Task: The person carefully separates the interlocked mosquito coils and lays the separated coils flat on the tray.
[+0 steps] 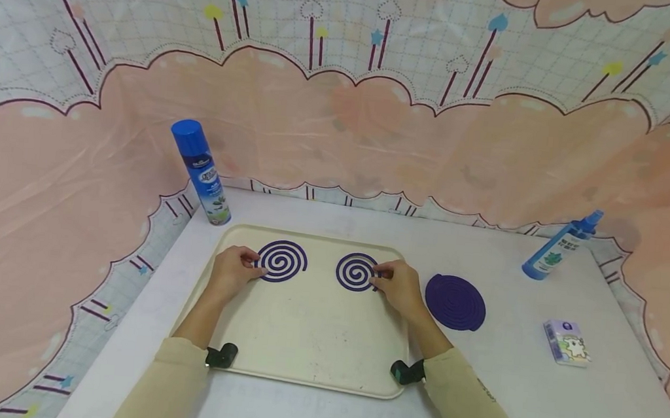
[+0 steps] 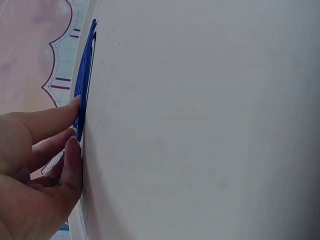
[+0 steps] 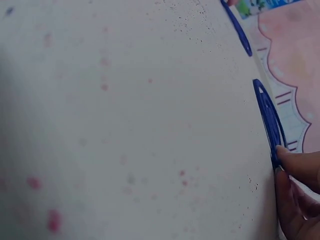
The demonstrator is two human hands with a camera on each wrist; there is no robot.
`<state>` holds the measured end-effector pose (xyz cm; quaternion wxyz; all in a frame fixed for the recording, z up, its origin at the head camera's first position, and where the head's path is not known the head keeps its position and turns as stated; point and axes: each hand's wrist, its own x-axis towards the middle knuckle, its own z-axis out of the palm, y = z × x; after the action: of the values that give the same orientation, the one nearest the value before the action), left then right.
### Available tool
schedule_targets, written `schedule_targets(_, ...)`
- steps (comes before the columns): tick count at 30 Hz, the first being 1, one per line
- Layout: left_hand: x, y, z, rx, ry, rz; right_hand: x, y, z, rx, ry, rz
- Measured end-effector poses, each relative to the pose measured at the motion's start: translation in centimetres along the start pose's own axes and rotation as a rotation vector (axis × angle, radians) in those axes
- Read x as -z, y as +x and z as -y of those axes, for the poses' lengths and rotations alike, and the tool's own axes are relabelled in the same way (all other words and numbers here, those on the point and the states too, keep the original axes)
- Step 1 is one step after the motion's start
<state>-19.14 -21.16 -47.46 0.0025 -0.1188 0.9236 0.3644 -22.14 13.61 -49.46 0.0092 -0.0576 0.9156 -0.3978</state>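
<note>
Two dark blue spiral mosquito coils are over the far part of a cream tray (image 1: 313,338), side by side with a gap between them. My left hand (image 1: 234,272) pinches the left coil (image 1: 279,263) at its outer left edge. At the right edge of the other coil (image 1: 356,274), my right hand (image 1: 398,285) holds it between thumb and fingers. Seen edge-on in the left wrist view, the left coil (image 2: 85,80) lies close over the tray surface. The right wrist view shows the right coil (image 3: 270,117) edge-on too, its near end between the fingertips.
Right of the tray lies a flat, closely wound double mosquito coil (image 1: 455,302). A small box (image 1: 567,343) and a blue spray bottle (image 1: 559,249) stand farther right. Behind the tray's left corner is a blue aerosol can (image 1: 203,176). A patterned cloth (image 1: 329,130) rises behind the table.
</note>
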Motion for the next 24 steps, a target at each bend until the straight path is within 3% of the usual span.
schedule_targets(15, -0.17, 0.06, 0.25, -0.015, -0.001, 0.004, 0.05, -0.12, -0.15, 0.007, -0.008, 0.005)
schedule_targets(24, -0.03, 0.17, 0.6, 0.019, -0.072, 0.016, 0.12, 0.12, -0.53, -0.015, 0.051, 0.014)
